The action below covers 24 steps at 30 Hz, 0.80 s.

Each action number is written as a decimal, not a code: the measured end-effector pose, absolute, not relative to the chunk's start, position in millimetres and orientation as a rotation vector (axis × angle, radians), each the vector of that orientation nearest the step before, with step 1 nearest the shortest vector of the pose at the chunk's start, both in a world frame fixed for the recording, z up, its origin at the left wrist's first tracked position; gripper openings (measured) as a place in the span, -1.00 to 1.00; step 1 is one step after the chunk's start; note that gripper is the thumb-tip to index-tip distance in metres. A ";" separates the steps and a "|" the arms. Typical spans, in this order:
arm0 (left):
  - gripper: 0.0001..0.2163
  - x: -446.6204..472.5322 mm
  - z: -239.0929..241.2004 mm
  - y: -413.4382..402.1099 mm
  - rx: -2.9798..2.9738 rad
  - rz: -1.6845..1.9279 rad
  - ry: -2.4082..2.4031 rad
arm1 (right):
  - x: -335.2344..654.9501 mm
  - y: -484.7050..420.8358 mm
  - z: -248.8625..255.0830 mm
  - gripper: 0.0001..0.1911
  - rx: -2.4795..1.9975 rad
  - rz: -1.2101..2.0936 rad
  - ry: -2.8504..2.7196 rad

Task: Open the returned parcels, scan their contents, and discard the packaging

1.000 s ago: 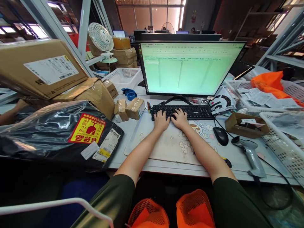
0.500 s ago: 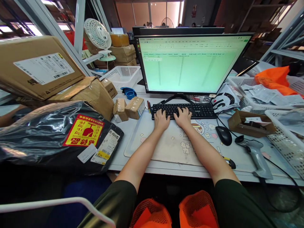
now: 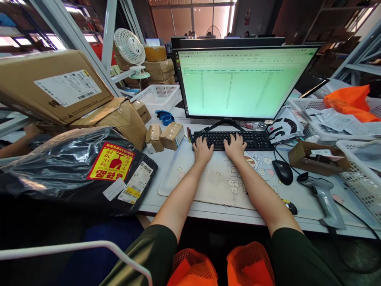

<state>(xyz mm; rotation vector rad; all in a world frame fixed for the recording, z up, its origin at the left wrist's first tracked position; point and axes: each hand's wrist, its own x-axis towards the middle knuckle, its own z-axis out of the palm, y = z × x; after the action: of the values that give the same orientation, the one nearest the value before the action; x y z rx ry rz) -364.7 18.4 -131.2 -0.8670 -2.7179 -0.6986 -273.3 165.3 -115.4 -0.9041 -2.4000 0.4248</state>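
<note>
Both my hands rest on a black keyboard point(image 3: 256, 139) at the foot of a wide monitor point(image 3: 244, 81) that shows a green spreadsheet. My left hand point(image 3: 203, 150) lies on the keyboard's left part, fingers spread over the keys. My right hand point(image 3: 235, 147) lies on its middle, fingers apart on the keys too. Neither hand holds anything. My forearms cross a pale desk mat point(image 3: 214, 182) with cartoon prints.
A black mouse point(image 3: 282, 172) and a grey barcode scanner point(image 3: 323, 194) lie right of the mat. Cardboard parcels point(image 3: 169, 135) and a black bag with a red fragile label point(image 3: 74, 167) crowd the left. White baskets point(image 3: 360, 178) and an open small box point(image 3: 318, 157) stand right.
My right hand has shifted a little to the right along the keyboard. The view has moved slightly; my left hand stays on the left keys.
</note>
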 end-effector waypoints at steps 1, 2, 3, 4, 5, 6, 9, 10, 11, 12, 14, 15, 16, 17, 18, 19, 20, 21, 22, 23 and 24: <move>-0.47 -364.1 -130.4 18.3 -0.879 -0.693 -2.715 | -273.0 172.6 -105.0 -0.35 -0.888 0.440 -2.331; -0.48 -363.3 -129.5 18.2 -0.891 -0.686 -2.713 | -272.6 182.1 -93.0 -0.37 -0.880 0.460 -2.257; -0.49 -362.5 -128.5 18.0 -0.902 -0.677 -2.712 | -271.8 193.3 -80.3 -0.39 -0.881 0.489 -2.205; -0.49 -361.7 -127.5 17.8 -0.909 -0.671 -2.713 | -269.9 205.4 -67.9 -0.40 -0.886 0.525 -2.185; -0.50 -361.0 -126.6 17.6 -0.915 -0.668 -2.712 | -266.4 217.4 -57.1 -0.41 -0.892 0.562 -2.196; -0.50 -360.5 -126.1 17.6 -0.923 -0.668 -2.712 | -260.9 228.3 -48.9 -0.43 -0.898 0.592 -2.231; -0.50 -361.2 -126.8 18.6 -0.940 -0.679 -2.709 | -231.4 247.6 -44.9 -0.51 -0.912 0.547 -2.381; -0.50 -362.2 -128.0 19.4 -0.941 -0.681 -2.704 | -218.4 248.6 -50.0 -0.53 -0.930 0.483 -2.441; -0.49 -363.3 -129.6 20.5 -0.940 -0.681 -2.696 | -205.2 247.4 -57.1 -0.54 -0.954 0.417 -2.505; -0.49 -364.5 -131.3 21.5 -0.938 -0.683 -2.688 | -192.6 244.5 -65.1 -0.54 -0.980 0.359 -2.566; -0.49 -366.6 -134.8 23.4 -0.937 -0.689 -2.674 | -172.2 237.0 -80.6 -0.52 -1.028 0.294 -2.636; -0.49 -367.3 -136.1 23.9 -0.939 -0.695 -2.669 | -165.3 233.5 -86.7 -0.50 -1.041 0.292 -2.635; -0.50 -367.5 -136.9 24.0 -0.941 -0.699 -2.666 | -160.4 230.7 -91.6 -0.48 -1.044 0.282 -2.635; -0.50 -367.5 -137.3 23.8 -0.943 -0.701 -2.662 | -157.5 228.7 -95.2 -0.45 -1.036 0.272 -2.632; -0.50 -367.1 -137.2 23.3 -0.942 -0.700 -2.658 | -156.1 227.3 -97.9 -0.44 -1.021 0.267 -2.628; -0.51 -366.4 -136.7 22.6 -0.940 -0.698 -2.657 | -155.8 226.4 -100.1 -0.43 -1.006 0.260 -2.624; -0.51 -365.6 -135.9 21.9 -0.937 -0.694 -2.660 | -156.1 226.0 -102.0 -0.43 -0.999 0.250 -2.622; -0.51 -364.7 -134.9 21.1 -0.934 -0.689 -2.665 | -156.7 225.9 -104.0 -0.42 -0.999 0.235 -2.623; -0.51 -363.8 -133.9 20.4 -0.931 -0.682 -2.670 | -157.3 226.1 -106.2 -0.42 -1.003 0.213 -2.621; -0.51 -363.1 -133.1 19.9 -0.928 -0.675 -2.674 | -157.8 226.6 -108.6 -0.40 -1.002 0.184 -2.613; -0.51 -362.6 -132.4 19.5 -0.926 -0.667 -2.675 | -158.3 227.2 -111.1 -0.38 -0.993 0.153 -2.599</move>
<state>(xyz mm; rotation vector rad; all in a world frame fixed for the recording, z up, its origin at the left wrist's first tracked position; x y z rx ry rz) -362.6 19.5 -132.4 -0.9256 -2.6754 -0.6674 -158.3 227.2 -111.1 -0.9925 -2.5989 0.1533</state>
